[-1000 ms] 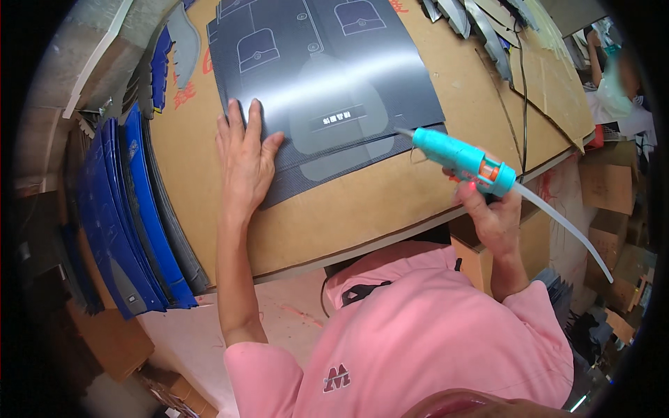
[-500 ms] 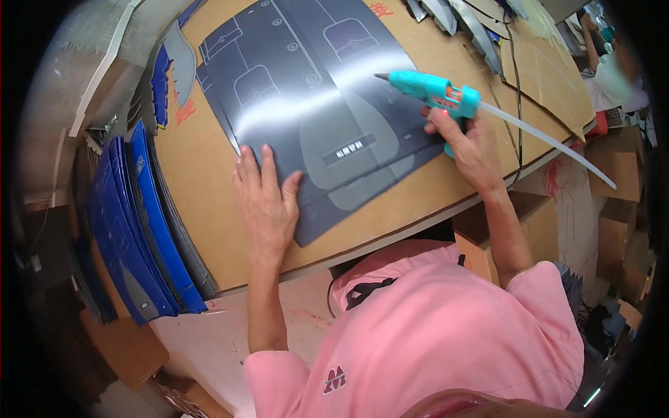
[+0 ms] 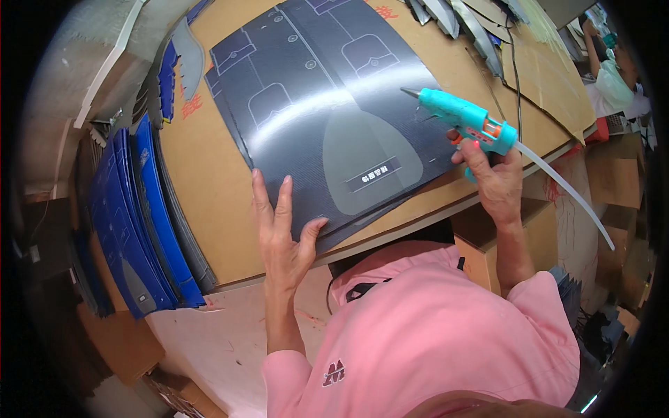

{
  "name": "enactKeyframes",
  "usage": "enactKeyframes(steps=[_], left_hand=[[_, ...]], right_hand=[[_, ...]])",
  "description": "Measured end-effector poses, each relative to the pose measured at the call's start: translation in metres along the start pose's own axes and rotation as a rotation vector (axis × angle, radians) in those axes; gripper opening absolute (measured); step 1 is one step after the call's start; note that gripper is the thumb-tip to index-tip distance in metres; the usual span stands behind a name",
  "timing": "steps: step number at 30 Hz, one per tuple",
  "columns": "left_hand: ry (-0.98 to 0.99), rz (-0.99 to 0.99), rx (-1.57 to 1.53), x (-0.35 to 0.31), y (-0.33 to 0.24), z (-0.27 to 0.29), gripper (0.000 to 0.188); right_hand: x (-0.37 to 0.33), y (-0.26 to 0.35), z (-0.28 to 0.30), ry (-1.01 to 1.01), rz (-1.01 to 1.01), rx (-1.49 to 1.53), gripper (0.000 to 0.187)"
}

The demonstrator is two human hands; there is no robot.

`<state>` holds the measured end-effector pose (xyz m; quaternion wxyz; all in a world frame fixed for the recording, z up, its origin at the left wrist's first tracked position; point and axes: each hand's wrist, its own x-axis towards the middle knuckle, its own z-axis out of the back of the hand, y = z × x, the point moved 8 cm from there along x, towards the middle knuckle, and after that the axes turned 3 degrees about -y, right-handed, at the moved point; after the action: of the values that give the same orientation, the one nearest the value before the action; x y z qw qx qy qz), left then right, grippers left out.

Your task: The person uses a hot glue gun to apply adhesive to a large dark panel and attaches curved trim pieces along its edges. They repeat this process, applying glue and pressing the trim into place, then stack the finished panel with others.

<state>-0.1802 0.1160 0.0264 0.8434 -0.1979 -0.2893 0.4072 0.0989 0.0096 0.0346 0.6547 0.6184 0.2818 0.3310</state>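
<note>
A dark grey glossy sheet (image 3: 300, 164), printed with pocket outlines and a lighter rounded patch, lies on the brown work table. Another dark sheet (image 3: 341, 239) shows from under its near edge. At the near left corner, my left hand (image 3: 284, 240) rests with fingers and thumb spread on the top sheet. My right hand (image 3: 496, 182) is closed around a teal hot glue gun (image 3: 456, 113), held over the sheet's right side. Its dark nozzle points up and left, and a long white glue stick (image 3: 568, 189) trails out of its back.
Blue curved sheets (image 3: 150, 223) stand stacked at the table's left edge. Cut grey pieces (image 3: 456, 28) and a dark cord (image 3: 516, 76) lie at the far right. Cardboard boxes (image 3: 606, 171) stand beyond the table's right side. Another person's arm (image 3: 591, 49) shows at the upper right.
The top sheet has shifted right and toward me, exposing less of the sheet beneath. My left hand has moved along with it. The glue gun has gone right and nearer to me.
</note>
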Motion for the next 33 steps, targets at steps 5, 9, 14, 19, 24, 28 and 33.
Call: enactKeyframes(steps=[5,9,14,19,24,28,33], left_hand=[[-0.198,0.026,-0.257,0.001,0.006,0.024,0.062],[-0.202,0.074,-0.245,0.015,0.011,0.021,0.06],[-0.104,0.157,-0.073,0.029,0.027,0.003,0.075],[0.061,0.026,0.047,0.019,0.019,-0.006,0.091],[0.121,-0.041,0.15,0.025,0.027,-0.018,0.083],[0.088,-0.113,0.154,0.04,0.033,-0.015,0.071],[0.072,-0.102,0.242,0.034,0.024,-0.017,0.059]], right_hand=[[0.0,0.015,0.0,-0.042,0.067,0.048,0.039],[0.021,0.014,-0.008,-0.052,0.062,-0.056,0.033],[0.057,-0.012,-0.011,-0.051,0.062,-0.086,0.029],[0.06,-0.025,-0.006,-0.031,0.019,-0.089,0.032],[0.052,-0.021,-0.015,-0.034,0.071,-0.16,0.033],[0.047,-0.023,-0.014,-0.013,0.112,-0.235,0.029],[0.042,-0.025,-0.01,-0.025,0.078,-0.169,0.033]])
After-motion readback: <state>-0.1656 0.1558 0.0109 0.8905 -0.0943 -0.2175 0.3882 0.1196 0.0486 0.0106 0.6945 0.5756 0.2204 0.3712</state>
